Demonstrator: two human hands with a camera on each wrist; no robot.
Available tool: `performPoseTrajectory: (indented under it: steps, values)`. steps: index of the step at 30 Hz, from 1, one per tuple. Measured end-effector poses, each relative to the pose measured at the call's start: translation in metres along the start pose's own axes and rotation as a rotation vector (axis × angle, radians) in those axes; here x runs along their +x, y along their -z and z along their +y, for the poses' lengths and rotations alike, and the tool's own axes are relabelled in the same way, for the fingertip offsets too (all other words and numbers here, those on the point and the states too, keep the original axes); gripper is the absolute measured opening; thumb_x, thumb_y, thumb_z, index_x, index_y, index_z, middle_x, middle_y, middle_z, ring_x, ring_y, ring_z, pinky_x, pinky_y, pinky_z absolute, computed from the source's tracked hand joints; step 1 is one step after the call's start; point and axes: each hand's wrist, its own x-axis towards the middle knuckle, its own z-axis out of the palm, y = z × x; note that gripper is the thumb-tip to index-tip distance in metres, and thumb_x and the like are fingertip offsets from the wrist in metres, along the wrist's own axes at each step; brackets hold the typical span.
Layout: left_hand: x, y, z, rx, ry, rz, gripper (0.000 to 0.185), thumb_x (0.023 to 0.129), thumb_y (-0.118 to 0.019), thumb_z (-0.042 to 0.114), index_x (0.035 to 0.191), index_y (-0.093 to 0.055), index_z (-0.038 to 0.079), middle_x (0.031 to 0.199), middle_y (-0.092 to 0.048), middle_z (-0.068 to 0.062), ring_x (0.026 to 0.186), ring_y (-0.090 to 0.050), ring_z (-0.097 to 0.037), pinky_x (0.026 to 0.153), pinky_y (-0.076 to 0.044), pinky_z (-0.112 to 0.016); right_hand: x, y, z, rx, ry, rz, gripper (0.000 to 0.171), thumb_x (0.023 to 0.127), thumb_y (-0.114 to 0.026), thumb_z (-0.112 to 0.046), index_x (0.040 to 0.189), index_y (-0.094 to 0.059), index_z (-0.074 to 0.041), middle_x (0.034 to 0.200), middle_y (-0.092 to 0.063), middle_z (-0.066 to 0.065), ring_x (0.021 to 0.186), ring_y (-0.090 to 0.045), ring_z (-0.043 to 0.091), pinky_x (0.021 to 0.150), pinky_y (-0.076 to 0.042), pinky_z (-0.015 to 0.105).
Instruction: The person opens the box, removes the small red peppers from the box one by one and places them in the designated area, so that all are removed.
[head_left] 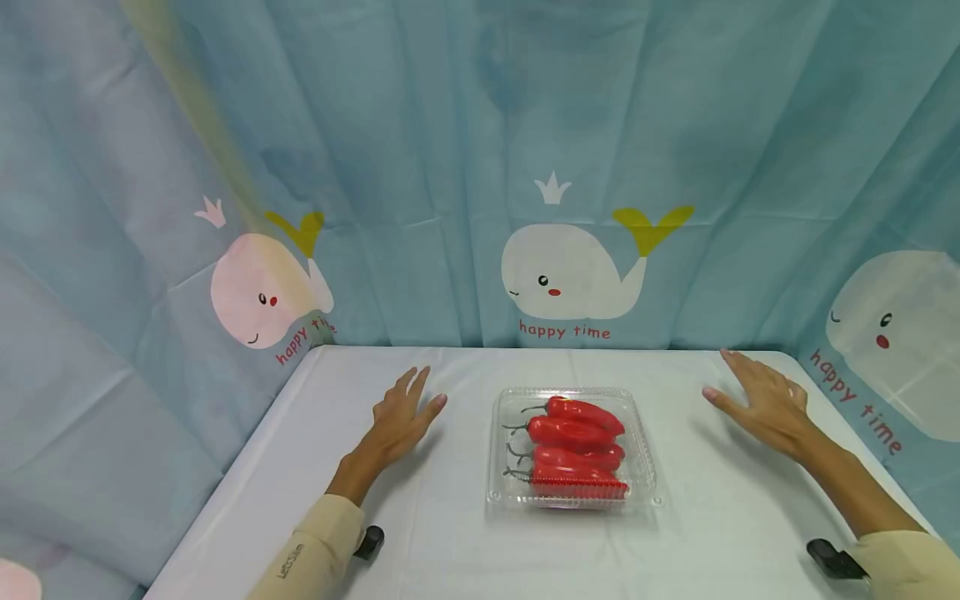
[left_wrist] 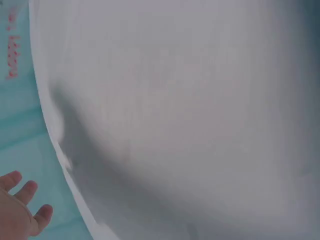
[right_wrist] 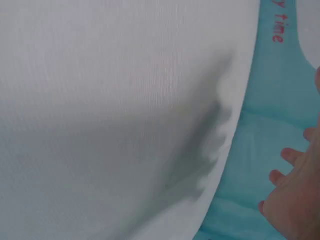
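Left hand flat on the white tablecloth, fingers straight & spread, holding nothing. Right hand same: fingers extended, empty. Clear clamshell box w/ red peppers sits btwn both hands, lid shut, apart from either set of fingertips, closer to the left thumb.

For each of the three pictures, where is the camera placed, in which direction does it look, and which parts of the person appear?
Head: worn on the head, looks forward and down at the white table, the clear box of red peppers, the left hand and the right hand, both sleeves, and the whale curtain.
Left wrist: looks along the tablecloth edge; only fingertips show.
Right wrist: the same, mirrored; fingers at the edge.
Shared: both wrist views show white cloth and teal curtain, no box.
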Motion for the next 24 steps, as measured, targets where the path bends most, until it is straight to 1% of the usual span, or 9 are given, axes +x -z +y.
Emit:
performPoseTrajectory:
  steps: [5,8,10,11,13,17,20,24]
  values:
    - [-0.015,-0.008,0.019,-0.078,-0.047,0.003,0.079,0.109,-0.040,0.062,0.171,-0.019,0.018,0.175,-0.020,-0.017,0.158,-0.023,-0.047,0.118,-0.017,-0.079,-0.008,-0.001,-0.015,0.075,-0.017,-0.026,0.086,0.105,-0.056,-0.049,0.171,-0.016,-0.010,0.167,-0.025,0.036,0.142,-0.026,0.069,0.097,-0.018,0.086]
    - [-0.024,-0.012,0.033,-0.141,-0.058,-0.011,0.079,0.109,-0.042,0.062,0.171,-0.020,0.019,0.175,-0.021,-0.014,0.160,-0.022,-0.042,0.119,-0.015,-0.079,-0.013,-0.002,-0.025,0.159,-0.037,-0.060,0.085,0.106,-0.054,-0.048,0.171,-0.013,-0.010,0.167,-0.022,0.038,0.141,-0.024,0.073,0.097,-0.015,0.088]
    - [-0.030,-0.014,0.042,-0.187,-0.062,-0.025,0.079,0.109,-0.043,0.062,0.171,-0.020,0.020,0.176,-0.020,-0.012,0.161,-0.022,-0.039,0.121,-0.015,-0.078,-0.016,-0.002,-0.031,0.219,-0.046,-0.081,0.085,0.107,-0.054,-0.047,0.172,-0.012,-0.011,0.168,-0.021,0.038,0.143,-0.022,0.072,0.098,-0.012,0.090]
    - [-0.032,-0.015,0.046,-0.211,-0.068,-0.030,0.079,0.109,-0.043,0.062,0.171,-0.020,0.020,0.176,-0.021,-0.011,0.161,-0.024,-0.038,0.121,-0.017,-0.077,-0.018,-0.002,-0.034,0.248,-0.050,-0.094,0.084,0.107,-0.054,-0.046,0.172,-0.012,-0.012,0.169,-0.021,0.036,0.144,-0.021,0.071,0.099,-0.012,0.090]
    - [-0.037,-0.017,0.054,-0.256,-0.075,-0.044,0.078,0.109,-0.045,0.061,0.171,-0.021,0.021,0.175,-0.021,-0.009,0.159,-0.030,-0.036,0.123,-0.023,-0.072,-0.022,-0.002,-0.040,0.292,-0.053,-0.113,0.084,0.108,-0.055,-0.045,0.172,-0.012,-0.013,0.169,-0.021,0.034,0.147,-0.021,0.068,0.102,-0.014,0.091]
    - [-0.045,-0.022,0.067,-0.327,-0.105,-0.057,0.074,0.110,-0.048,0.055,0.171,-0.021,0.022,0.174,-0.024,-0.007,0.151,-0.042,-0.034,0.120,-0.037,-0.063,-0.029,-0.003,-0.052,0.342,-0.051,-0.141,0.084,0.108,-0.057,-0.042,0.172,-0.010,-0.016,0.170,-0.023,0.032,0.148,-0.027,0.060,0.100,-0.028,0.088]
    - [-0.051,-0.025,0.073,-0.368,-0.122,-0.065,0.071,0.110,-0.051,0.049,0.170,-0.023,0.024,0.174,-0.025,-0.005,0.149,-0.046,-0.033,0.118,-0.040,-0.063,-0.035,-0.002,-0.060,0.385,-0.039,-0.153,0.082,0.109,-0.058,-0.039,0.172,-0.011,-0.017,0.170,-0.024,0.030,0.148,-0.029,0.057,0.102,-0.030,0.086]
    - [-0.057,-0.030,0.076,-0.404,-0.139,-0.086,0.072,0.109,-0.054,0.049,0.170,-0.024,0.025,0.173,-0.026,-0.004,0.145,-0.051,-0.031,0.115,-0.044,-0.060,-0.043,0.000,-0.071,0.428,-0.035,-0.180,0.080,0.109,-0.057,-0.037,0.172,-0.012,-0.020,0.169,-0.027,0.028,0.146,-0.033,0.056,0.103,-0.032,0.083]
